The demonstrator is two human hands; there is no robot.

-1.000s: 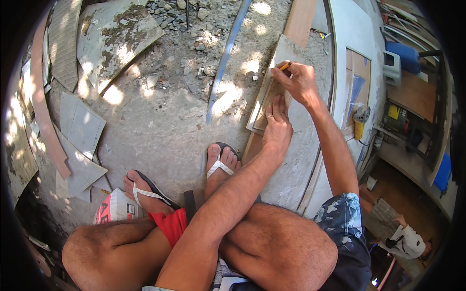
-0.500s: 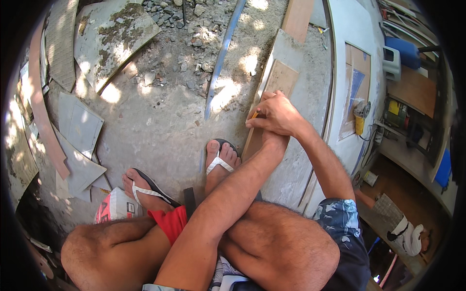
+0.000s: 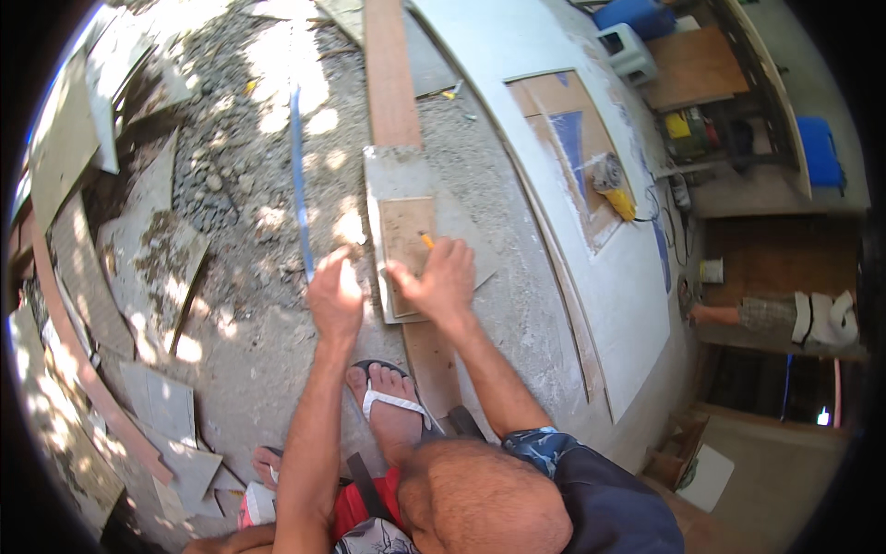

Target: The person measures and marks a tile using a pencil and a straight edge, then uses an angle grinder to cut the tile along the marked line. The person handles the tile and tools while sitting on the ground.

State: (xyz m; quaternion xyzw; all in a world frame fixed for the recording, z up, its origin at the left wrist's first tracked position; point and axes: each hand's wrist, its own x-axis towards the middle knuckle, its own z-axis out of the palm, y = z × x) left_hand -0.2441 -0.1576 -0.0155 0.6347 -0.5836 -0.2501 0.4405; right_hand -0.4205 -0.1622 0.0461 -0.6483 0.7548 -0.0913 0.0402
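Note:
A yellow pencil (image 3: pixel 426 240) pokes out from the fingers of my right hand (image 3: pixel 445 284), whose thumb stretches left over a small brown wood panel (image 3: pixel 406 220). The panel lies on a longer grey board (image 3: pixel 391 164) with a pale, worn left edge. Just left of that edge hovers my left hand (image 3: pixel 335 297), fingers loosely bent and apart, nothing visible in it. Under the grey board runs a long brown plank (image 3: pixel 393 78), showing beyond it and again near my foot.
A white door-like panel (image 3: pixel 591 305) lies to the right, with a yellow angle grinder (image 3: pixel 613 187) on it. A blue strip (image 3: pixel 297 175) crosses the gravel. Broken sheets (image 3: pixel 152 268) pile up at left. Another person's arm (image 3: pixel 718 315) shows at far right.
My hands were crossed over the wood; now they are apart, the left hand drawn back to the left side. The view has shifted right, and the pencil stays in my right hand.

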